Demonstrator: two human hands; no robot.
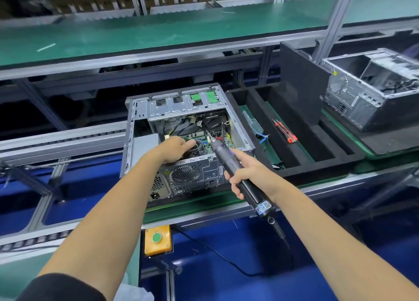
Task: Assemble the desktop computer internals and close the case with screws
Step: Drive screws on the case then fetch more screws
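Two hands are at work over the open desktop case [181, 141], which lies at the centre of the frame on the green conveyor mat [192, 206] with its side panel off and its rear fan grille [184, 174] facing me. My left hand [175, 146] reaches into the case, fingers curled down over a dark round part, apparently the CPU cooler [199, 146]; I judge it is steadying that part, though I cannot tell how firmly it grips, since the fingertips are hidden. My right hand [246, 176] is wrapped fully round the barrel of the electric screwdriver [235, 171], whose bit [208, 134] slants up and left into the case, ending over the motherboard [218, 139] just right of the cooler. Whether the bit is seated on a screw I cannot tell; the tip is too small to read.

Step in hand, in my judgement: fastening an internal component, most likely the cooler, to the board. The internals stage is under way and closing has not begun.

The next move calls for bringing the bit square onto the screw head, holding the part level with my left hand, and driving without slipping onto the board or the loose cables [181, 124] near it.

Elsewhere: a black foam tray [294, 164] to the right holding a red-handled tool [286, 131], a dark panel [301, 85] propped upright behind it, a second case [374, 89] at upper right, and a yellow button box [157, 239] below the conveyor.
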